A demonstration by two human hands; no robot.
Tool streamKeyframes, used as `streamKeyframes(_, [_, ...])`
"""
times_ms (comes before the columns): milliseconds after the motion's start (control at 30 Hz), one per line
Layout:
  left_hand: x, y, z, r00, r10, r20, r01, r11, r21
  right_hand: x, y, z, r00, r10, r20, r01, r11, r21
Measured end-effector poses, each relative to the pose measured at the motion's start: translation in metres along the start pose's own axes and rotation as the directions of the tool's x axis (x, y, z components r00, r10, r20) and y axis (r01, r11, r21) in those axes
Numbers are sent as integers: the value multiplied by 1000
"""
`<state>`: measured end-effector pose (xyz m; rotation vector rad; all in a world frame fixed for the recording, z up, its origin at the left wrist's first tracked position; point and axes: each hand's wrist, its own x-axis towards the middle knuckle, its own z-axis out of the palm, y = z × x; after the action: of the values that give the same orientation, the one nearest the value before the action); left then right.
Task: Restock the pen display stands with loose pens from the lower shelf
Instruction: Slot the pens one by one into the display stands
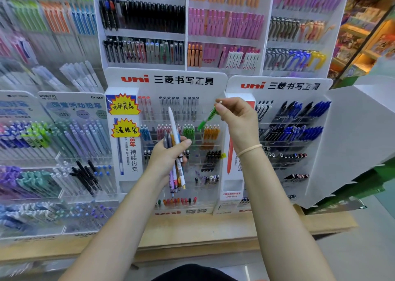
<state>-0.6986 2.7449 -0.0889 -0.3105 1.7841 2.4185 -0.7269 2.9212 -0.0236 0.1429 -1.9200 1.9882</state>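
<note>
Pinching green pen (208, 116), right hand (237, 118)

The left hand (165, 156) grips a bundle of pens (176, 152); the right hand (237, 118) pinches 1 green pen (208, 117) before the display stand (166, 81).

— What's the place like?
— A shop aisle. A light wooden shelf (213, 227) runs along the front, with a pale grey floor (363, 248) beneath.
— And far right?
— Warm-lit wooden shelving (363, 34), beside a white panel (352, 141).

green pen (207, 118), white pen (173, 126), yellow starburst labels (124, 106), wooden shelf (213, 227)
</note>
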Motion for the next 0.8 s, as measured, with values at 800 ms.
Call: streamKeyframes(800, [5, -8, -13, 998, -64, -28, 64, 998, -1, 11, 50, 30, 978, 130, 161, 13, 739, -674])
